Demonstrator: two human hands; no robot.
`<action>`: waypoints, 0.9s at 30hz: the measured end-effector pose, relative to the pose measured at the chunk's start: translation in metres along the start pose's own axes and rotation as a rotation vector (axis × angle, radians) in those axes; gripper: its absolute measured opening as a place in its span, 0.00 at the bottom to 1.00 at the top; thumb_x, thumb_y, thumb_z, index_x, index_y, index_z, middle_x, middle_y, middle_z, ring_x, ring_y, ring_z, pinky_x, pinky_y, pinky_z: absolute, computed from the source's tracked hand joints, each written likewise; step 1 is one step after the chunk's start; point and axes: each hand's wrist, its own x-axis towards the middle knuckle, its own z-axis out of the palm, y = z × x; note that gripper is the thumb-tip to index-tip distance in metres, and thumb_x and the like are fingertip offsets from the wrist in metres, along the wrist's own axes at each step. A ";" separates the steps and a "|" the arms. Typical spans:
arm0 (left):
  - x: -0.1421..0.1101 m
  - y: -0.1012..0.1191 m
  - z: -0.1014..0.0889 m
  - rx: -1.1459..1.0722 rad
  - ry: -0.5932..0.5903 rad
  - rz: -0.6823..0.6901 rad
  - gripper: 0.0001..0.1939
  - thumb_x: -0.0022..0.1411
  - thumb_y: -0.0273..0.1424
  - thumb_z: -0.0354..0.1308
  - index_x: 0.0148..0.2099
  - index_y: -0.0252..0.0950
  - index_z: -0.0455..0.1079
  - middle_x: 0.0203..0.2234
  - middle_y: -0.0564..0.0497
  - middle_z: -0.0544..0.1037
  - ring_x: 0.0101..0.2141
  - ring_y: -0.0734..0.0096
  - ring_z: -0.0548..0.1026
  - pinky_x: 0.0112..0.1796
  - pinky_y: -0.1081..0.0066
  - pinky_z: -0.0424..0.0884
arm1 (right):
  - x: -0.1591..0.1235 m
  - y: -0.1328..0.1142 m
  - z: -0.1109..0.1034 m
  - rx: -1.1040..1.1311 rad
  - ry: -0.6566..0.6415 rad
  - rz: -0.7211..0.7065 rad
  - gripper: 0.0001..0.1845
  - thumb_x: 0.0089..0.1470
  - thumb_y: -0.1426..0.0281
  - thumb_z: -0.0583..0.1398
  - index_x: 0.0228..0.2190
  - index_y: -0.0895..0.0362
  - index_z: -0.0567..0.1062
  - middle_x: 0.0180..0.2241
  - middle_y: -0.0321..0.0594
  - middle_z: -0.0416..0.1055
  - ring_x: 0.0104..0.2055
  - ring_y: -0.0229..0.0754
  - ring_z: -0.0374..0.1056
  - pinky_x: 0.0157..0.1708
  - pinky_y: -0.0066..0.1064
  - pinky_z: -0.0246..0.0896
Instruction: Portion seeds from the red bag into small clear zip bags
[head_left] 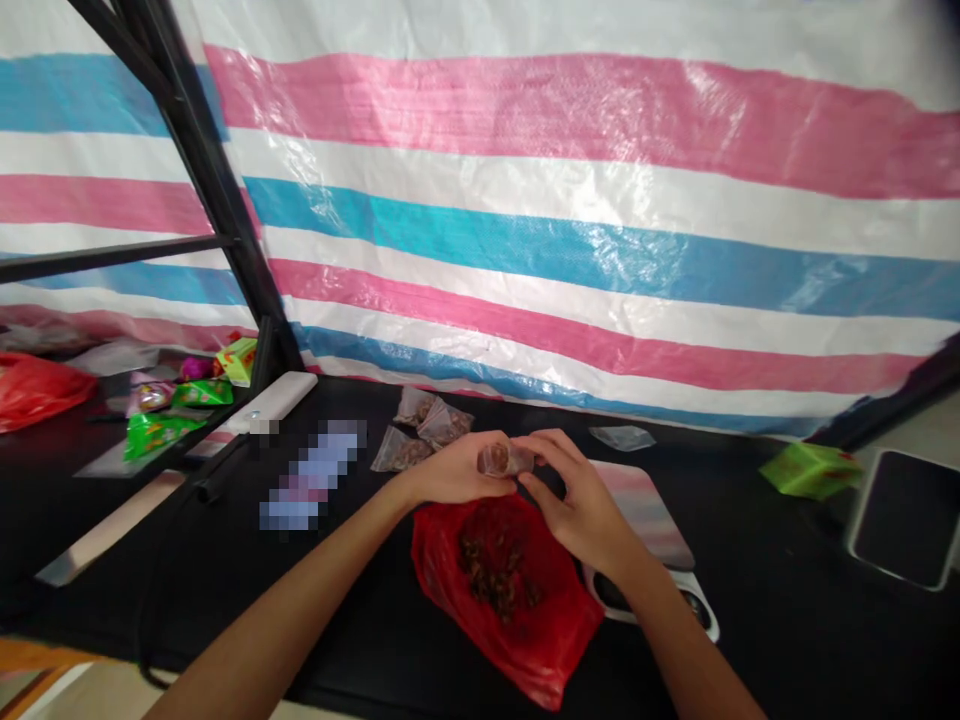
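Observation:
Both of my hands meet over a black table [765,560]. My left hand [450,472] and my right hand [577,500] each pinch an end of a small clear packet [506,458] filled with brown pieces. Just below them lies an open red plastic bag [525,620] with a heap of the same dark brown pieces inside. Beyond my left hand sit three filled small clear packets [420,425]. An empty clear packet [622,437] lies past my right hand.
A small digital scale [660,530] with a shiny platform sits under my right wrist. A green box [810,468] and a dark tray [904,515] are at right. At left, a black shelf frame [210,180], a white device [274,400], green snack packs [161,430], a red bag [34,388]. A striped tarp [600,200] hangs behind.

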 end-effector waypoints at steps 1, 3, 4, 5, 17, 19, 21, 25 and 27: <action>0.002 -0.002 0.004 -0.019 0.005 0.011 0.11 0.55 0.29 0.65 0.41 0.34 0.71 0.30 0.54 0.73 0.29 0.73 0.70 0.31 0.74 0.65 | -0.001 -0.001 0.002 -0.036 -0.008 -0.006 0.18 0.65 0.73 0.56 0.55 0.49 0.74 0.53 0.46 0.68 0.56 0.49 0.67 0.58 0.43 0.65; 0.003 -0.006 0.010 -0.055 0.020 0.033 0.12 0.55 0.29 0.65 0.43 0.35 0.71 0.31 0.54 0.74 0.31 0.72 0.72 0.33 0.73 0.67 | -0.002 -0.002 0.005 -0.086 -0.014 -0.030 0.20 0.66 0.74 0.55 0.55 0.47 0.75 0.54 0.45 0.67 0.58 0.49 0.66 0.59 0.44 0.65; 0.003 -0.008 0.011 -0.065 0.033 0.040 0.13 0.55 0.29 0.65 0.44 0.35 0.71 0.32 0.53 0.75 0.32 0.71 0.72 0.34 0.72 0.67 | -0.003 -0.003 0.007 -0.100 -0.012 -0.047 0.21 0.66 0.74 0.54 0.56 0.45 0.75 0.55 0.45 0.67 0.58 0.49 0.67 0.59 0.44 0.65; 0.001 -0.009 0.012 -0.075 0.050 0.042 0.13 0.56 0.29 0.64 0.44 0.35 0.72 0.33 0.53 0.75 0.33 0.70 0.73 0.35 0.72 0.68 | -0.004 -0.003 0.008 -0.107 -0.010 -0.062 0.22 0.67 0.74 0.54 0.57 0.44 0.74 0.55 0.45 0.67 0.58 0.49 0.67 0.59 0.44 0.66; -0.015 -0.007 0.007 0.023 0.139 0.098 0.15 0.58 0.34 0.65 0.47 0.37 0.70 0.33 0.53 0.75 0.31 0.71 0.71 0.32 0.73 0.66 | -0.006 -0.005 0.014 -0.108 -0.019 -0.044 0.17 0.66 0.70 0.59 0.55 0.45 0.72 0.53 0.43 0.68 0.56 0.48 0.68 0.56 0.41 0.68; -0.014 -0.007 0.008 0.036 0.179 0.107 0.18 0.57 0.34 0.66 0.49 0.37 0.70 0.35 0.53 0.76 0.33 0.70 0.72 0.34 0.72 0.67 | -0.006 -0.006 0.017 -0.109 0.009 -0.061 0.16 0.67 0.72 0.57 0.53 0.45 0.74 0.53 0.44 0.67 0.57 0.48 0.67 0.58 0.42 0.66; -0.014 -0.008 0.009 0.016 0.195 0.103 0.17 0.58 0.34 0.65 0.48 0.37 0.69 0.35 0.52 0.75 0.33 0.70 0.72 0.34 0.72 0.67 | -0.006 -0.007 0.019 -0.123 0.044 -0.078 0.18 0.67 0.73 0.56 0.54 0.45 0.74 0.54 0.44 0.66 0.58 0.49 0.67 0.59 0.43 0.66; -0.009 -0.012 0.006 -0.015 0.252 0.084 0.10 0.61 0.34 0.62 0.44 0.37 0.69 0.29 0.54 0.73 0.29 0.72 0.70 0.31 0.73 0.65 | -0.003 -0.001 0.014 -0.202 0.169 -0.035 0.23 0.66 0.72 0.56 0.60 0.45 0.71 0.53 0.46 0.66 0.58 0.51 0.66 0.58 0.45 0.66; -0.008 -0.012 -0.001 0.028 0.303 0.088 0.09 0.62 0.34 0.61 0.43 0.38 0.69 0.28 0.55 0.72 0.29 0.72 0.69 0.31 0.73 0.64 | -0.002 0.001 0.005 -0.224 0.221 -0.025 0.23 0.66 0.71 0.57 0.59 0.46 0.71 0.53 0.46 0.66 0.57 0.51 0.66 0.59 0.46 0.65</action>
